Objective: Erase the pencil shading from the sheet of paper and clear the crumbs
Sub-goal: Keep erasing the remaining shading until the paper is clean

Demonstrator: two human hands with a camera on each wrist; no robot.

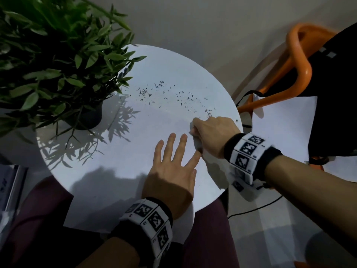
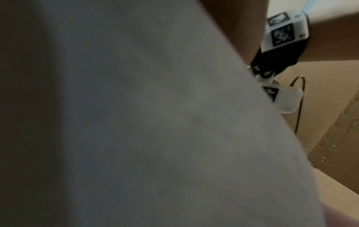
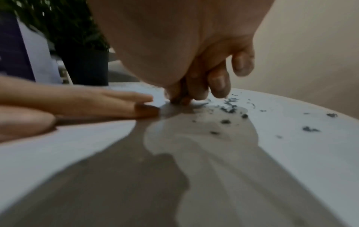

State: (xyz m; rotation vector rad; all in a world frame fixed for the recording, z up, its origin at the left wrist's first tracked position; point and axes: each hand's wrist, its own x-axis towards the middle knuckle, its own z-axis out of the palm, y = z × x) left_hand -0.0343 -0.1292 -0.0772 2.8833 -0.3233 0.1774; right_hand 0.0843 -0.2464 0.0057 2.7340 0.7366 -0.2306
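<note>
The white sheet [image 1: 135, 132] lies on the round white table [image 1: 96, 200]; its edges are hard to tell from the tabletop. Dark eraser crumbs [image 1: 166, 93] are scattered across the far part and show close up in the right wrist view [image 3: 229, 107]. My left hand [image 1: 173, 151] lies flat, fingers spread, pressing the sheet, and its fingers [image 3: 116, 104] also show in the right wrist view. Just right of it, my right hand [image 1: 201, 130] is curled round a pale eraser [image 1: 196, 141], its fingertips [image 3: 217, 86] down at the surface by the nearest crumbs. The left wrist view is blurred white surface.
A leafy potted plant [image 1: 58, 64] in a dark pot [image 1: 90, 117] fills the table's left side. An orange chair [image 1: 297, 64] with a black bag [image 1: 332, 93] stands to the right, over a white sheet on the floor [image 1: 280, 128]. A black cable [image 1: 255, 207] runs below.
</note>
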